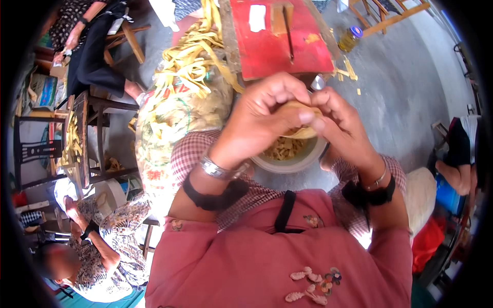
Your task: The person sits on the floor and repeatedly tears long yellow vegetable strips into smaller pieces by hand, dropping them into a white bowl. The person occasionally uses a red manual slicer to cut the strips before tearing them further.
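A soft, flat yellow strip [295, 111] is bent into a loop between my two hands, above a pale bucket [287, 167]. My left hand [258, 115] pinches it between thumb and fingers. On the other side, my right hand [342, 123] grips the strip's edge, and the two thumb tips almost meet. Short cut yellow pieces [284, 149] lie inside the bucket, partly hidden by the hands. To the left of my knee stands a bulging clear plastic bag [161, 123], with long yellow strips [188, 61] heaped over its top.
Ahead is a red-topped wooden table [262, 50] holding a brown block [279, 19], a thin dark stick [288, 34] and white paper [257, 18]. A lidded jar [349, 39] and scraps [349, 69] are on the floor. Other people sit at left, near a wooden chair [38, 150].
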`<control>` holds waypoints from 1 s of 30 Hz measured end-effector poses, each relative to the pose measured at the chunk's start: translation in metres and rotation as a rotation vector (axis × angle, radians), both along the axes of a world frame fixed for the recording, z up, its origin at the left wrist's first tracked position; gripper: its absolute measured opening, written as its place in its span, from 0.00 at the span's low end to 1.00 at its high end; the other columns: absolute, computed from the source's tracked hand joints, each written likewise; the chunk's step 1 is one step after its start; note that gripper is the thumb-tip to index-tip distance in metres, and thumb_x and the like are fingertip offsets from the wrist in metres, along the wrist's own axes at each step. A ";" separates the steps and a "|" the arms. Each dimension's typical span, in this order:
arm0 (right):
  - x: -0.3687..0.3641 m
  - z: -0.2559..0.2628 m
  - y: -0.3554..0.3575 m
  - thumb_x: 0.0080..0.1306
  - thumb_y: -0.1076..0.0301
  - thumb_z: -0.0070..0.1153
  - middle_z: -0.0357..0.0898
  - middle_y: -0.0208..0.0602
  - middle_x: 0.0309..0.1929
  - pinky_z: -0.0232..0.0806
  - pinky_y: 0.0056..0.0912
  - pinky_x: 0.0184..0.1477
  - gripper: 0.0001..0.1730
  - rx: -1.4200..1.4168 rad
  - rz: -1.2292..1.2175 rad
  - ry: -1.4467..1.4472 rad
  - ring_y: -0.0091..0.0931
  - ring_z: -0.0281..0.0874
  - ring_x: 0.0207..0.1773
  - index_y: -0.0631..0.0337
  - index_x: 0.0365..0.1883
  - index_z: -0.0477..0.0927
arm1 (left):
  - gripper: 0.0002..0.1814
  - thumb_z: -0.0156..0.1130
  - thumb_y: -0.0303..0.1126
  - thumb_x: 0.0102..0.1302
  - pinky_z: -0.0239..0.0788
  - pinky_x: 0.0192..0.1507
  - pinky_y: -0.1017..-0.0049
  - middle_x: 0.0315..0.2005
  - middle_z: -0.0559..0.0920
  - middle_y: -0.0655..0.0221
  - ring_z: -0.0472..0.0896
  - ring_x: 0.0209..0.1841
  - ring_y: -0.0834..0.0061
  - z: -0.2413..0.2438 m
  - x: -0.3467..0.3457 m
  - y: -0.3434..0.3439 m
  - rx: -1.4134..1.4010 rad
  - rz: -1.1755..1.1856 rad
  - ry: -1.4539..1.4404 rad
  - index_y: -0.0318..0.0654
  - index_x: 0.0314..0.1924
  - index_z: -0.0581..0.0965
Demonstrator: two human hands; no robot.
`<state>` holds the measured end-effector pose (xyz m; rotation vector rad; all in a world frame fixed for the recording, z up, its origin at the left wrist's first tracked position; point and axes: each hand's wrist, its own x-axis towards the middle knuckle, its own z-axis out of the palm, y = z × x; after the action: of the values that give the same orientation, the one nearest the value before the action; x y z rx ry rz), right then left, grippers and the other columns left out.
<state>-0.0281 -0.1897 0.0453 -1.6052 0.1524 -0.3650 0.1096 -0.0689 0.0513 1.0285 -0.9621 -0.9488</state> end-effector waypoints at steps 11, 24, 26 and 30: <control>-0.012 -0.016 -0.012 0.72 0.58 0.44 0.73 0.27 0.34 0.63 0.16 0.28 0.14 0.023 -0.017 0.064 0.13 0.68 0.29 0.60 0.43 0.71 | 0.20 0.54 0.33 0.67 0.66 0.55 0.76 0.50 0.77 0.70 0.76 0.47 0.77 -0.012 -0.007 -0.011 -0.018 0.112 -0.589 0.39 0.58 0.72; -0.012 -0.026 -0.015 0.67 0.64 0.55 0.76 0.23 0.33 0.63 0.15 0.32 0.10 0.090 -0.063 -0.080 0.12 0.70 0.34 0.59 0.41 0.72 | 0.27 0.41 0.49 0.73 0.74 0.41 0.74 0.48 0.77 0.65 0.77 0.42 0.76 -0.008 -0.010 -0.007 0.187 -0.189 0.218 0.31 0.51 0.74; -0.019 -0.036 -0.029 0.65 0.66 0.57 0.74 0.21 0.29 0.61 0.15 0.32 0.08 -0.103 -0.072 -0.009 0.11 0.68 0.32 0.61 0.32 0.75 | 0.27 0.41 0.49 0.73 0.77 0.36 0.70 0.42 0.76 0.67 0.76 0.38 0.76 -0.006 -0.008 -0.005 0.213 -0.183 0.246 0.29 0.50 0.75; -0.031 -0.025 -0.038 0.64 0.68 0.59 0.71 0.18 0.24 0.59 0.15 0.32 0.09 0.028 -0.191 0.068 0.10 0.64 0.30 0.60 0.25 0.76 | 0.26 0.41 0.46 0.73 0.76 0.37 0.70 0.36 0.71 0.70 0.69 0.28 0.80 -0.008 0.009 -0.002 0.131 -0.124 0.498 0.28 0.52 0.73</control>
<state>-0.0588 -0.2279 0.0200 -1.5805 0.3629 -0.4538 0.1191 -0.0713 0.0435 0.7884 -0.5562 -1.3095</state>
